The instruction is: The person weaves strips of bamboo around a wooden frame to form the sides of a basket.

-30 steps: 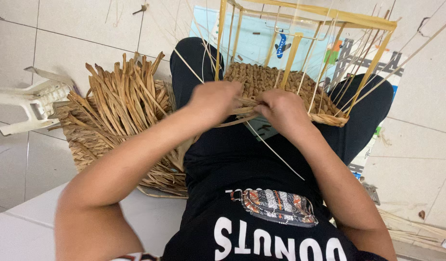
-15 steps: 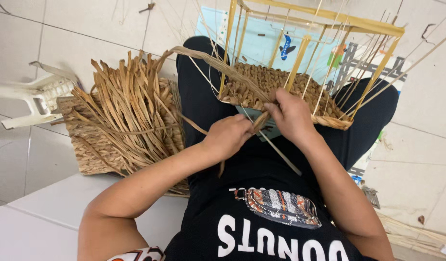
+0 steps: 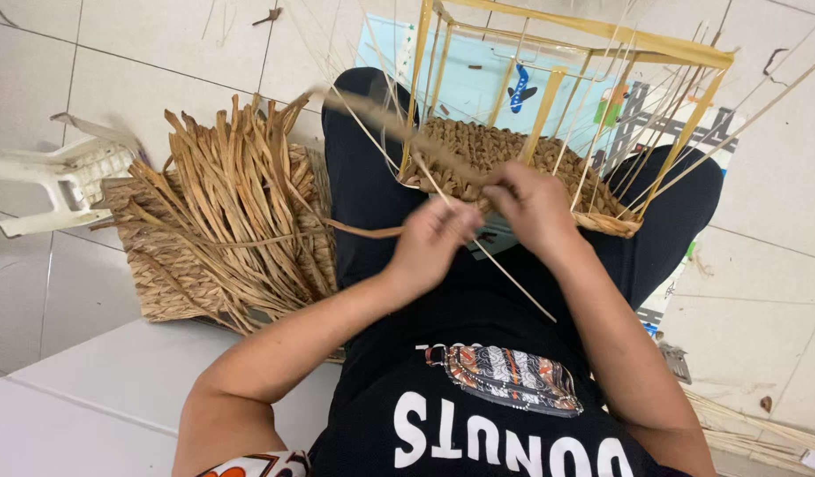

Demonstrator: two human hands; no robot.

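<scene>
Left hand [image 3: 430, 243]: clenched on a flat dried fibre strand [image 3: 372, 119] that loops up over the lap. Right hand [image 3: 535, 208]: pinching the weave at the near rim of the half-woven basket [image 3: 513, 155], which rests on the knees inside a yellow stick frame [image 3: 619, 44]. Strand judged light, pliable, apt to crease; hold near the weave. Upright thin spokes [image 3: 505, 265] crowd the fingers. Strand bundle [image 3: 231, 203] and white plastic stool [image 3: 45, 177] to the left

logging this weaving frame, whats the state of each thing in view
left hand: closed, pinching a flat fibre strand
right hand: gripping the basket's near edge
woven basket: unfinished, resting on the lap
wooden frame: upright, with thin stakes sticking out around it
fibre strand: pulled out to the left
dried strips bundle: loose on the floor
white plastic stool: tipped over
</scene>
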